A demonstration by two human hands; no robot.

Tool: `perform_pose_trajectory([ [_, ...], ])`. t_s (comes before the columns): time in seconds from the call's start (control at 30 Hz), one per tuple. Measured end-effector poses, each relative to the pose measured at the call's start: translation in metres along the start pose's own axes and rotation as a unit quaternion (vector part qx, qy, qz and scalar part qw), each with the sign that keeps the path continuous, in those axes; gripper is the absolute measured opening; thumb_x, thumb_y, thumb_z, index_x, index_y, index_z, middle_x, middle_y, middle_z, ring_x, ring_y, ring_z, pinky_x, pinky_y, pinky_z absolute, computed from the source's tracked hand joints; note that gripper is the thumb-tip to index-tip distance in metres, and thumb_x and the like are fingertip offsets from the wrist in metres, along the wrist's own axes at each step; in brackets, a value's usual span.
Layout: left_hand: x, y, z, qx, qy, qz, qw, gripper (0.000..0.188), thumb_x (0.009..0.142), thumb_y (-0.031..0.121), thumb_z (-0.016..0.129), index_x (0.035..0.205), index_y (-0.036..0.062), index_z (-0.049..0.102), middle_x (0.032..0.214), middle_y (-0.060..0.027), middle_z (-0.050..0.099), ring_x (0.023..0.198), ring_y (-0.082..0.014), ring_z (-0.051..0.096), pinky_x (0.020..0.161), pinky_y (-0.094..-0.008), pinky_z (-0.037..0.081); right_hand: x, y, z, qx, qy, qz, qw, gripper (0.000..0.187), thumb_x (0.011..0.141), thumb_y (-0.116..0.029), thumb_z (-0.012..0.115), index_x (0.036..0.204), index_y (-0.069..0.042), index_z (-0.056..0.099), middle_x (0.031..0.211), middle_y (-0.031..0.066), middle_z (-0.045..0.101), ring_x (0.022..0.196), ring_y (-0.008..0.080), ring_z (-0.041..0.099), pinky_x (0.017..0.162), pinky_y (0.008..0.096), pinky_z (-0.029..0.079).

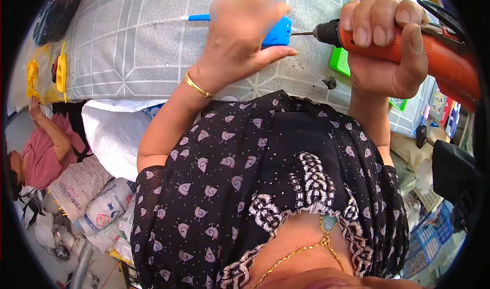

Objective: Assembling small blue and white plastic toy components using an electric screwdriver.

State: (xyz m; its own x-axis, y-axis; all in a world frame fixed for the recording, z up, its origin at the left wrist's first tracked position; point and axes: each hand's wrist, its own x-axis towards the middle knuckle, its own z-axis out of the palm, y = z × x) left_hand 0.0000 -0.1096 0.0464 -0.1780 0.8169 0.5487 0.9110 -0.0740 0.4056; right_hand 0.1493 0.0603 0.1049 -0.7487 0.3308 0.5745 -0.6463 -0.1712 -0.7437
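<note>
My left hand (232, 46) is closed around a blue plastic piece (279, 32) at the table's far middle; the fingers hide most of it. A blue rod with a white tip (199, 18) sticks out on the hand's left side; whether it joins the piece is hidden. My right hand (388, 49) grips an orange-red power drill (444, 59) with a black chuck (326, 32). Its thin bit (302, 33) points left, the tip at or just short of the blue piece's right end; contact is too fine to tell.
Under the right wrist is a bright green tray (339, 62), beside a small dark part (331, 83). Yellow parts (62, 73) and a dark bag (58, 10) lie at the far left. A person in pink (51, 151) reaches the table's left end. Sacks (79, 187) fill the floor.
</note>
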Motion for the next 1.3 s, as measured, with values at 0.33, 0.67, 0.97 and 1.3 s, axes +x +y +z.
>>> perform_pose_trajectory([
  [0.33, -0.011, -0.023, 0.009, 0.019, -0.055, 0.004, 0.998, 0.067, 0.078, 0.053, 0.081, 0.125, 0.0074, 0.067, 0.122, -0.0115, 0.068, 0.116, -0.032, 0.063, 0.109, -0.0486, 0.039, -0.002, 0.016, -0.006, -0.043, 0.053, -0.018, 0.997, 0.012, 0.1, -0.021, 0.051, 0.104, -0.01, 0.057, 0.08, 0.001, 0.051, 0.07, 0.0169, 0.054, 0.074, 0.0388, 0.045],
  [0.67, -0.011, -0.024, 0.013, -0.005, -0.044, -0.011, 0.999, 0.063, 0.078, 0.047, 0.084, 0.124, 0.0077, 0.068, 0.123, -0.011, 0.068, 0.114, -0.0323, 0.065, 0.103, -0.0466, 0.046, 0.015, 0.081, 0.013, 0.509, 0.02, -0.234, 0.828, 0.026, 0.096, -0.022, 0.069, 0.103, -0.008, 0.048, 0.074, 0.0054, 0.054, 0.06, 0.018, 0.056, 0.062, 0.0324, 0.051],
  [0.97, -0.011, -0.025, 0.011, -0.014, -0.043, -0.017, 0.999, 0.068, 0.076, 0.054, 0.082, 0.123, 0.0075, 0.065, 0.115, -0.0117, 0.063, 0.105, -0.0323, 0.062, 0.092, -0.045, 0.046, -0.006, 0.023, -0.008, -0.062, 0.062, -0.019, 0.996, 0.009, 0.1, -0.02, 0.053, 0.097, -0.012, 0.051, 0.078, 0.0015, 0.05, 0.069, 0.0169, 0.053, 0.073, 0.039, 0.046],
  [1.3, -0.013, -0.03, 0.004, -0.046, -0.063, -0.011, 0.997, 0.076, 0.075, 0.05, 0.085, 0.132, 0.0058, 0.06, 0.121, -0.0146, 0.063, 0.111, -0.0348, 0.062, 0.097, -0.0461, 0.046, -0.006, 0.025, -0.007, -0.07, 0.074, -0.015, 0.995, 0.009, 0.099, -0.02, 0.052, 0.095, -0.012, 0.049, 0.079, 0.0013, 0.05, 0.068, 0.0168, 0.052, 0.073, 0.0386, 0.046],
])
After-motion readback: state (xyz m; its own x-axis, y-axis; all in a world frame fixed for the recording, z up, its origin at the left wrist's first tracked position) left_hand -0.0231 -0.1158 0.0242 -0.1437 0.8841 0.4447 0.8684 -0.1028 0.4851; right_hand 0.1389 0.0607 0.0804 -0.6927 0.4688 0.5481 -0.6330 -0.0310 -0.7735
